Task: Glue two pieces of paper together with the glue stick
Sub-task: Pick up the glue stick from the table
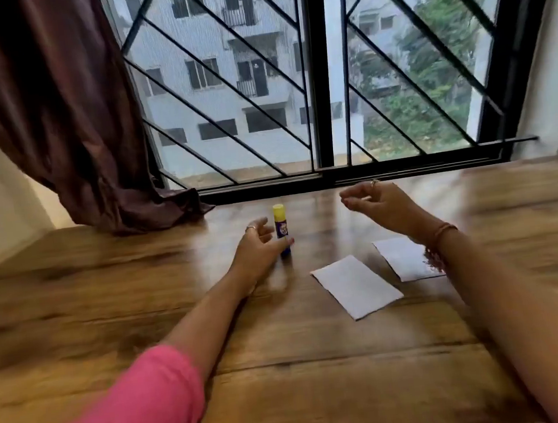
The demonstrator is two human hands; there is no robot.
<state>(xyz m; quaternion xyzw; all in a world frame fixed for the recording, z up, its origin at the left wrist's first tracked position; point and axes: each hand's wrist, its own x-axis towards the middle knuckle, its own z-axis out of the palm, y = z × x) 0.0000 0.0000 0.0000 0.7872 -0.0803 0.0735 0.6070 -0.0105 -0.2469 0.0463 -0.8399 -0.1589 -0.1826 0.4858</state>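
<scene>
A pink ribbed sleeve (130,413) covered the person's left upper forearm at the near edge of a wood-grain table (290,399), its glossy planks streaked dark and light brown. Farther in, two white rectangular paper pieces lay flat and apart: the nearer paper (357,286) angled at centre, the second paper (403,257) just right of it, partly hidden under the right wrist, which wore a reddish thread bracelet (440,234). The left hand (257,248), a ring on one finger, reached toward an upright glue stick (281,229), a small cylinder with a blue-purple body and yellow cap; its fingers curved loosely around the tube's left side, the thumb tip at its base, though motion blur made contact impossible to confirm. The right hand (378,202) hovered above the table, fingers loosely curled, holding nothing. Beyond, a brown curtain (63,106) pooled on the tabletop beside a black-framed window (317,69) with diagonal grille bars.
</scene>
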